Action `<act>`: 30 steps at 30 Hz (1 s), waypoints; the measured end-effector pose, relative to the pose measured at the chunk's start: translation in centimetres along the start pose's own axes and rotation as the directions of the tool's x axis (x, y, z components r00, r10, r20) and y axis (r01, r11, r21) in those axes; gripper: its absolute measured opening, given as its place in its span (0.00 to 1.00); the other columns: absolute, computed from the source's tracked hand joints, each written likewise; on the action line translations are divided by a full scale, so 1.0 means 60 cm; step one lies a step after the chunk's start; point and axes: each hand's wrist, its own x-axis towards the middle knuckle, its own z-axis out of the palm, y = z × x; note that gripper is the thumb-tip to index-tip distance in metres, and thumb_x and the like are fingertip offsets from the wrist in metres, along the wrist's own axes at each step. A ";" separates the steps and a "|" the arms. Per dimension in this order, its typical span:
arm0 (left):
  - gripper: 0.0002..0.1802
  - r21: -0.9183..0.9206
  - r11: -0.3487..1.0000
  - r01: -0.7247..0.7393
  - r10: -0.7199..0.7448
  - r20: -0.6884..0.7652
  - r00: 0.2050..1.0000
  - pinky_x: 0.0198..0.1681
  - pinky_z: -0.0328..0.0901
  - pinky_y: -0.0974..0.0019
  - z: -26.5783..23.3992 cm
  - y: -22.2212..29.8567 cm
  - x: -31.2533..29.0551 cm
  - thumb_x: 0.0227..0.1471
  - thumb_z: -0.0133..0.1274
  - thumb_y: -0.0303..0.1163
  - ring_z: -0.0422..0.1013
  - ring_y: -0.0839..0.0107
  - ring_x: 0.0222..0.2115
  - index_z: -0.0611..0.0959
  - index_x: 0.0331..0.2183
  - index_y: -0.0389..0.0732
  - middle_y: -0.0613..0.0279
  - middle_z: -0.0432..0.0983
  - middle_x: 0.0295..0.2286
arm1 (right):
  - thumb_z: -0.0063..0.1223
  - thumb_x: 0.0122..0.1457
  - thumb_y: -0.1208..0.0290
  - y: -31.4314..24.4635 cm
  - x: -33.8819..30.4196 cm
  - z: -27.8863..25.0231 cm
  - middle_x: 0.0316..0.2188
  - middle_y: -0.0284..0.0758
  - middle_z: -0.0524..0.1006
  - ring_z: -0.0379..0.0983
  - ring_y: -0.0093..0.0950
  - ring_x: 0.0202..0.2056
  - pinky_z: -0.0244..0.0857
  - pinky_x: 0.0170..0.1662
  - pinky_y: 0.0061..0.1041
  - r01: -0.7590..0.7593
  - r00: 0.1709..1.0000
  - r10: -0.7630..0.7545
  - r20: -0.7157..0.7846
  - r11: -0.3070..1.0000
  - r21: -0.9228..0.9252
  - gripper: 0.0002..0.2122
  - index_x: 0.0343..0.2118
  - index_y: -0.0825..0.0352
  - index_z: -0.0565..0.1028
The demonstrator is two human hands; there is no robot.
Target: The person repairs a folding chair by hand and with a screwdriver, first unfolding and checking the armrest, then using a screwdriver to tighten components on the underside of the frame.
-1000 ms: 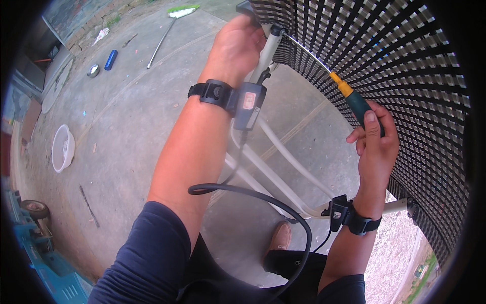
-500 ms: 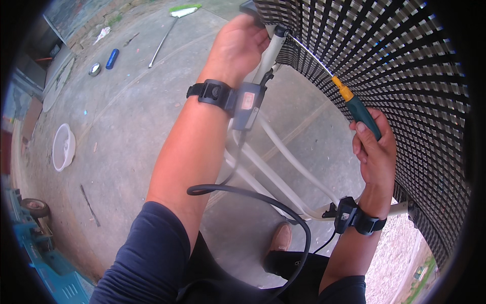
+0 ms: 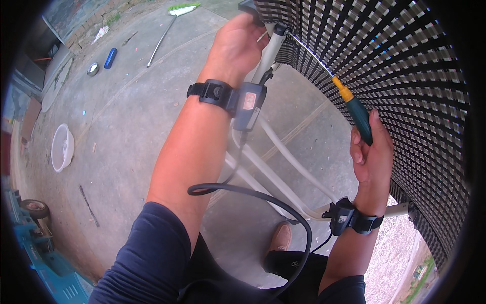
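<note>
My right hand [image 3: 373, 154] is closed around the green handle of a screwdriver [image 3: 358, 112] with a yellow collar. Its long metal shaft runs up and left to the black joint at the top of a cream metal tube. That tube belongs to a chair frame [image 3: 270, 55], which carries a curved sheet of black-and-grey woven webbing [image 3: 390, 55]. On the far side of this joint, my left hand [image 3: 237, 48] curls its fingers against the tube, some fingertips hidden behind it. A dark end piece [image 3: 250, 7] shows just above those fingers.
A black cable [image 3: 268, 195] loops between my forearms from the device strapped to my left wrist. On the concrete lie a broom [image 3: 164, 38], a blue cylinder [image 3: 110, 59], a roll of tape [image 3: 92, 69] and a white basin [image 3: 62, 147]. A teal vehicle [image 3: 48, 263] stands at lower left.
My right hand has shifted its hold on the screwdriver handle, the thumb now lying along it and the handle turned. The left hand stays by the joint.
</note>
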 end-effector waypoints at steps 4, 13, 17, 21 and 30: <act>0.12 0.015 1.000 -0.008 0.008 0.001 1.000 0.56 0.58 0.63 -0.008 0.002 0.005 0.57 0.40 0.25 0.68 0.66 0.43 0.76 0.40 0.34 0.59 0.75 0.42 | 0.51 0.61 0.59 0.000 0.000 -0.003 0.19 0.29 0.69 0.54 0.13 0.12 0.43 0.14 0.10 -0.055 0.992 0.043 0.118 0.993 0.101 0.17 0.38 0.71 0.71; 0.12 -0.006 0.999 -0.053 0.053 0.005 0.999 0.56 0.57 0.61 -0.003 -0.007 0.004 0.57 0.39 0.24 0.68 0.65 0.45 0.76 0.40 0.34 0.58 0.75 0.42 | 0.56 0.59 0.62 0.024 -0.002 -0.008 0.24 0.29 0.72 0.61 0.11 0.18 0.49 0.19 0.10 0.333 0.940 -0.335 0.068 0.854 -0.400 0.15 0.41 0.70 0.72; 0.12 0.012 0.999 -0.039 0.039 0.016 0.999 0.56 0.57 0.61 -0.010 -0.006 0.007 0.58 0.38 0.25 0.68 0.64 0.45 0.76 0.40 0.34 0.58 0.75 0.43 | 0.56 0.59 0.60 0.024 -0.002 0.003 0.23 0.30 0.72 0.63 0.12 0.17 0.50 0.18 0.11 0.250 0.965 -0.261 -0.014 0.938 -0.241 0.16 0.39 0.69 0.73; 0.13 0.019 0.999 -0.040 0.040 0.008 0.999 0.57 0.57 0.61 -0.004 -0.010 0.006 0.58 0.38 0.26 0.67 0.64 0.45 0.76 0.41 0.34 0.57 0.74 0.43 | 0.53 0.60 0.55 0.028 0.005 -0.009 0.22 0.31 0.72 0.63 0.15 0.14 0.49 0.16 0.12 0.168 0.986 -0.167 0.025 0.978 -0.125 0.18 0.38 0.69 0.73; 0.12 0.024 0.999 -0.043 0.043 0.006 0.999 0.56 0.58 0.62 -0.011 -0.004 0.005 0.58 0.39 0.26 0.68 0.64 0.45 0.75 0.41 0.35 0.58 0.75 0.43 | 0.44 0.64 0.51 0.025 0.017 -0.011 0.18 0.29 0.68 0.55 0.15 0.10 0.45 0.12 0.13 -0.220 0.963 0.182 0.200 0.957 0.186 0.21 0.37 0.71 0.73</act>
